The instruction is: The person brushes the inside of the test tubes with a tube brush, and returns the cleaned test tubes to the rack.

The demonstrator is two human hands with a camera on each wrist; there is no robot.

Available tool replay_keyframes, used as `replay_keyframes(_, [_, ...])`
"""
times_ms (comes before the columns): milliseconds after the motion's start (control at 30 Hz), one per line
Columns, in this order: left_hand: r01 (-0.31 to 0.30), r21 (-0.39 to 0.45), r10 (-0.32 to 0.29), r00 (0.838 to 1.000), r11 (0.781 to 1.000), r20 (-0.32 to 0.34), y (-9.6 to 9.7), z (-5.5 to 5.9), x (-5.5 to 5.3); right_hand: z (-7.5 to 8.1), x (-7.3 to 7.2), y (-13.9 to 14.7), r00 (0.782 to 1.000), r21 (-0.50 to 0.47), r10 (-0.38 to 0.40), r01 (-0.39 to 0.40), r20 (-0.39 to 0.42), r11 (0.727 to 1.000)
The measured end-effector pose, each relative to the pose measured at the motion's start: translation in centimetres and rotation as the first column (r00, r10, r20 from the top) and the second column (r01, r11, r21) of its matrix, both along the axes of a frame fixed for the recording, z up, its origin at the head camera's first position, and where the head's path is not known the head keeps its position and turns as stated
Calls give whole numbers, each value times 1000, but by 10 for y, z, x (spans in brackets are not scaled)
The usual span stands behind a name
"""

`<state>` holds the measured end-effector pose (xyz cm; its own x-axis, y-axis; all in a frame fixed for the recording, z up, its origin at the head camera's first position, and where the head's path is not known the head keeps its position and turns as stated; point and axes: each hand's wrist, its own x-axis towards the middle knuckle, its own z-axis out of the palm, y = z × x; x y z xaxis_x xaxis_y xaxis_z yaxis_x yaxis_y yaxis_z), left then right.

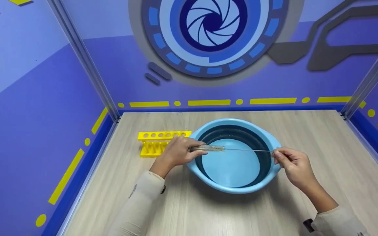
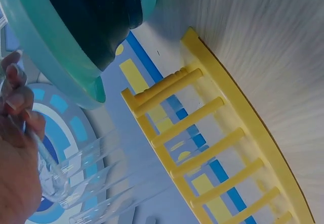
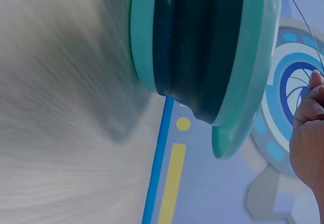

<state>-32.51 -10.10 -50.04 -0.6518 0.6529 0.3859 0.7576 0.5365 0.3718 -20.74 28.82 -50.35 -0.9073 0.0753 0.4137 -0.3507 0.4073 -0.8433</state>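
Observation:
Over the basin, my left hand (image 1: pixel 180 150) holds a clear test tube (image 1: pixel 218 148) lying sideways, its mouth toward the right. The bristles of a test tube brush are inside it, and the brush's thin wire handle (image 1: pixel 248 150) runs out to the right. My right hand (image 1: pixel 292 164) pinches the far end of that wire above the basin's right rim. In the right wrist view, the fingers (image 3: pixel 309 105) grip the wire. Beneath both hands stands a light blue basin (image 1: pixel 233 189) with a dark folding wall.
Left of the basin, partly behind my left hand, stands a yellow test tube rack (image 1: pixel 148 152) with holes and pegs. Several clear test tubes (image 2: pixel 96 183) rise from it in the left wrist view. Printed panels (image 1: pixel 110 72) enclose the wooden table (image 1: pixel 228 216) at the back and sides.

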Motion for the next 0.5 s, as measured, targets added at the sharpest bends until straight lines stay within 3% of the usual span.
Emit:
replay_keyframes(67, [-15,6,16,995,1000,-100,1,-1,0,3,0,1,999,-24,2,-1,36,1000])
replay_keyframes(200, [-74,31,79,965,997,-252,1,-5,0,8,1,2,991,-84,12,-1,136,996])
replay_keyframes(300, [-111,58,124,943,992,-310,1,-7,1,11,2,4,972,-137,24,9,236,990])
replay_keyframes(500, [-136,94,162,903,986,-398,2,-12,2,18,-2,8,908,-288,73,53,412,956])
